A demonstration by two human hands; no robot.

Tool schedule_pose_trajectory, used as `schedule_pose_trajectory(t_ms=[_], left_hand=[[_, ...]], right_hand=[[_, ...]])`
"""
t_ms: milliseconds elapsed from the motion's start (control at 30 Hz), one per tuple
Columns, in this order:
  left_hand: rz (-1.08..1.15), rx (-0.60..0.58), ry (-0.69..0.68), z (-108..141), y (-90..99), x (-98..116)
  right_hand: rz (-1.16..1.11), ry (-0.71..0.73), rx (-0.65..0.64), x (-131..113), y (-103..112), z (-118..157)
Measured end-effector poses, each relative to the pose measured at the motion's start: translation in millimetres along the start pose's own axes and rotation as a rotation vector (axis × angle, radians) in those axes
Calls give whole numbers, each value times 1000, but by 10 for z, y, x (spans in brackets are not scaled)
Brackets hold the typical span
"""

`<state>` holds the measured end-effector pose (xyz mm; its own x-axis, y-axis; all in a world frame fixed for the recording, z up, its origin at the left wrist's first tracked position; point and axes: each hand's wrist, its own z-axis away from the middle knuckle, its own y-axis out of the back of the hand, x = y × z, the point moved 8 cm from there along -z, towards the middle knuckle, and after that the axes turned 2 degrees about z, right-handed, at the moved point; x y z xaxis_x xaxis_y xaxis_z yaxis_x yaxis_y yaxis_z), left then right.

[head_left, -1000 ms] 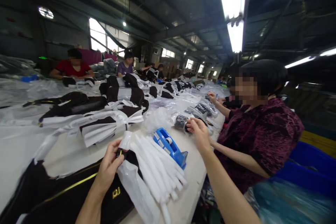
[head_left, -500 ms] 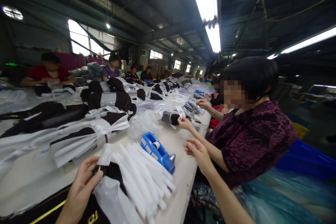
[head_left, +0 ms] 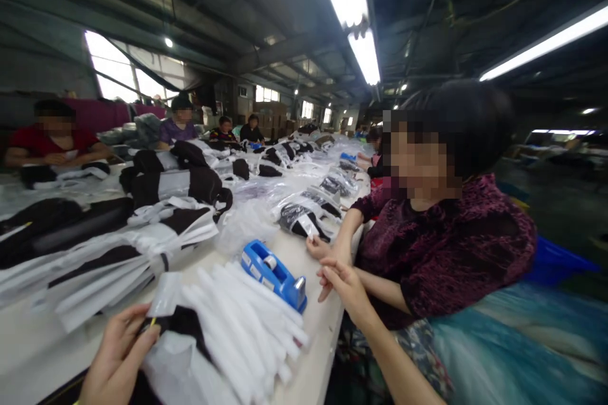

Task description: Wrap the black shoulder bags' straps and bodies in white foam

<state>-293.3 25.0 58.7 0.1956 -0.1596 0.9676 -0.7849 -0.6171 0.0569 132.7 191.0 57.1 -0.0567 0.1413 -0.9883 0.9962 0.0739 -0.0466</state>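
At the lower left my left hand (head_left: 118, 351) pinches the edge of a black garment (head_left: 183, 323) with a clear plastic piece (head_left: 166, 294) on it. A translucent bag (head_left: 183, 370) hangs below the fingers. My right hand (head_left: 344, 288) is raised past the table's edge, fingers apart, with nothing visible in it. White foam-like strips (head_left: 247, 323) lie fanned beside the garment. Between them and my right hand stands a blue tape dispenser (head_left: 275, 275).
A co-worker in a purple patterned top (head_left: 456, 253) sits at the right, hands near a bagged black item (head_left: 304, 218). Bundled black and white garments (head_left: 175, 183) cover the left and middle of the table (head_left: 316, 342). Several people sit further back.
The view has turned slightly right. My right hand remains raised near the table's edge, and my left hand still holds the garment. The co-worker's hands have moved down towards the table.
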Motion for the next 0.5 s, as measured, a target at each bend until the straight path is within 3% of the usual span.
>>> schedule_pose_trajectory(t_ms=[167, 267, 333, 500], left_hand=[[107, -1, 10, 45, -137, 164], [111, -3, 13, 44, -161, 164], [102, 2, 5, 44, -154, 170], [117, -10, -19, 47, -167, 216]], right_hand=[[197, 45, 75, 117, 333, 341], [500, 103, 38, 262, 395, 603], [669, 211, -21, 299, 298, 788], [825, 477, -195, 317, -196, 1119]])
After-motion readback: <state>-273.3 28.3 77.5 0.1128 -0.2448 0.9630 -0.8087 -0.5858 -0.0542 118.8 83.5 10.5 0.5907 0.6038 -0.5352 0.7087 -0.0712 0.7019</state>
